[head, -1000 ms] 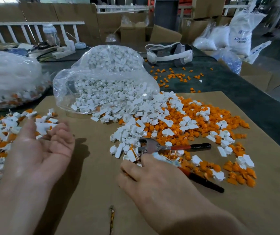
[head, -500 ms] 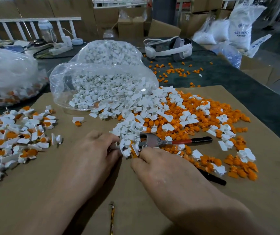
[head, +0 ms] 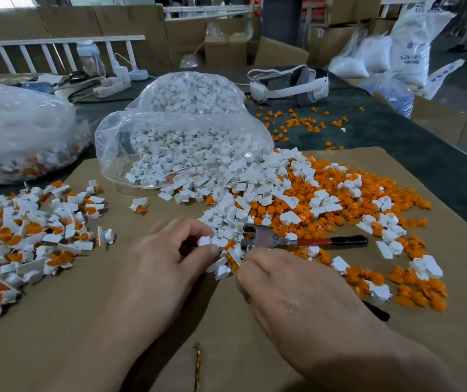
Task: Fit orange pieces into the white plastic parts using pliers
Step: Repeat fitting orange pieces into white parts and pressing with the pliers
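Scene: I look down on a cardboard sheet [head: 85,321] laid over a dark bench [head: 396,131].
Left grip [head: 170,258]: low centre, a little blurred. Thumb and forefinger pinch one white part [head: 205,240] at the near edge of the heap.
Right grip [head: 297,284]: lower right, palm down over the pliers' near handle. Its fingers curl out of my sight, so I cannot tell whether it clasps the handle or only lies on it.
Pliers [head: 269,239]: centre, lying on the heap, head towards the pinched part. One red and black handle points right, and the other's black end shows past the right grip.
Supply: orange pieces [head: 339,199] spread thick at centre right, mixed with white parts [head: 240,190] spilling from an open clear bag [head: 187,142] at upper centre. A few more orange pieces [head: 297,120] lie scattered on the bench beyond.
Done: a broad pile [head: 28,236] of white parts with orange fitted in them lies at the left edge. A second bag [head: 14,131] at upper left seems to hold more of the same.
Left to do: by my reckoning far more than is finished, since both the heap and the bag are full.
Step in hand: I judge a fresh white part is being picked, with no orange piece in it yet.
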The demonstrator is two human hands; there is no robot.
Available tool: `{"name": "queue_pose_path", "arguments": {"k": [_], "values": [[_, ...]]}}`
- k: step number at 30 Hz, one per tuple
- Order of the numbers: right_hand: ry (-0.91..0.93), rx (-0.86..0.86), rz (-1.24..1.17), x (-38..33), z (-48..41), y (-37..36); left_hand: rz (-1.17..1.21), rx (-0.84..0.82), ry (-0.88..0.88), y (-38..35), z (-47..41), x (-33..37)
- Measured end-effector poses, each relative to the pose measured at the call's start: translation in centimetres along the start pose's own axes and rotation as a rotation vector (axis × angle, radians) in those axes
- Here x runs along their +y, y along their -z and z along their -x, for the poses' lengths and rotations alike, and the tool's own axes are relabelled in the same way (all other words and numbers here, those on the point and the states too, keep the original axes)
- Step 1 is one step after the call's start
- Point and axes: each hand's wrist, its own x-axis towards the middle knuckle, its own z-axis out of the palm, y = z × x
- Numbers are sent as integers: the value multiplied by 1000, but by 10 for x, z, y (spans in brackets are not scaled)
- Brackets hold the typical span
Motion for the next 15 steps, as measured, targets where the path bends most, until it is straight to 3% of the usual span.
{"name": "queue_pose_path", "arguments": {"k": [3,5,8,12,15], "values": [[15,115,-120,1,2,4,165,32,69,3,2,-2],[-34,268,-278,4,5,5,440,1,172,3,2,-3],[-244,449,-750,11,9,5,899,-160,281,0,4,-3],[-316,306,-1695,19,6,7,1175,-294,236,-6,12,9],[-293,166,-2058,19,2,10,1280,-256,252,-5,15,19]]}}
